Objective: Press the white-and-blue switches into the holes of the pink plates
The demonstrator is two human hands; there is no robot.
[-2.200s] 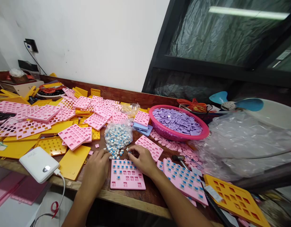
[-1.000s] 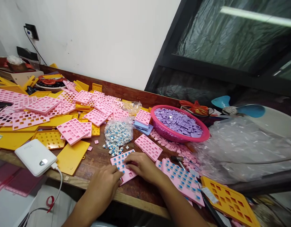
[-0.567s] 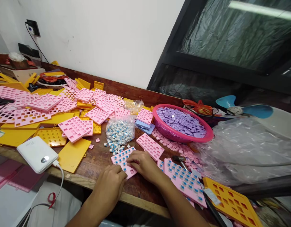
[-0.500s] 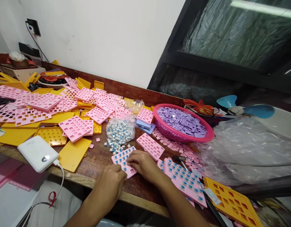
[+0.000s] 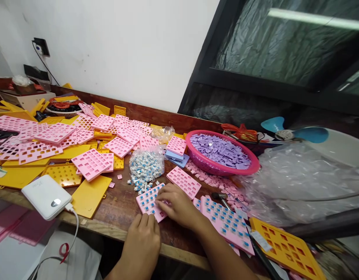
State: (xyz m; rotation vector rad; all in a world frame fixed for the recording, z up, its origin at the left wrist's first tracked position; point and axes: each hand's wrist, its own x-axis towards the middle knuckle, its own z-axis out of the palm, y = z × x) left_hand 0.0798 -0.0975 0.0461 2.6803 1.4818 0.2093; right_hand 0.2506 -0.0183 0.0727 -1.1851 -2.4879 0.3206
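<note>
A pink plastic plate (image 5: 147, 201) with blue switches in its holes lies turned at an angle near the table's front edge. My right hand (image 5: 175, 204) rests on its right part, fingers pressing down on it. My left hand (image 5: 144, 238) sits just in front of the plate, fingertips near its lower corner, holding nothing that I can see. A clear bag of blue-and-white switches (image 5: 145, 167) lies just behind the plate, with several loose ones spilled beside it.
A pink basket (image 5: 253, 167) of purple keycaps stands at the right, loose pink keycaps (image 5: 217, 181) in front of it. Another filled pink plate (image 5: 226, 223), a small hammer (image 5: 221, 196), yellow plates (image 5: 287, 247), a white power bank (image 5: 46, 196) and crumpled plastic (image 5: 296, 179) surround the hands.
The pink plate was turned from square to angled. My left hand drew back from the plate's lower edge toward the table edge; my right hand stayed on the plate.
</note>
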